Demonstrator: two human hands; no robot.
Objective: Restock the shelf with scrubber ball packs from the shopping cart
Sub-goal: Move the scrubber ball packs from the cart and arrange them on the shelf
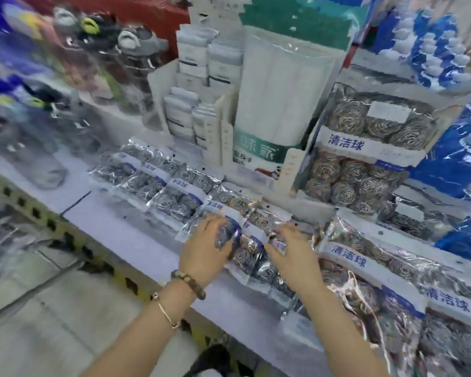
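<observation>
Two hands nearest, both on one scrubber ball pack (252, 242) lying flat near front of white shelf (131, 235). At pack's left side, left hand (204, 247), fingers curled over the edge & gripping the foil; bead bracelet (186, 280) + thin bangle (165, 308) on that wrist. On pack's right side, right hand (294, 257), fingers bent across the white-blue label band; too blurred to tell whether pinching or just pressing.

Just right of held pack, larger scrubber packs (370, 270), overlapping, foil edge close beside right forearm. Left of held pack, row of small packs (158, 183) flat on shelf, overlapping like shingles, running back-left. Yellow-black strip (74, 240) along shelf front; pale floor (38, 308) below at left.

Further back, upright pack (365, 151) of gold-toned scrubbers w/ white-blue band across the middle, standing behind the larger ones. Left of that, tall bag of white cloths (278, 99) w/ green header, upright. Next left, grey-white cloth bundles (196, 85) stacked in a white holder. Far left, clear water bottles (131, 63), heavily blurred. Far right, blue-white packets (452, 159), contents unclear.
</observation>
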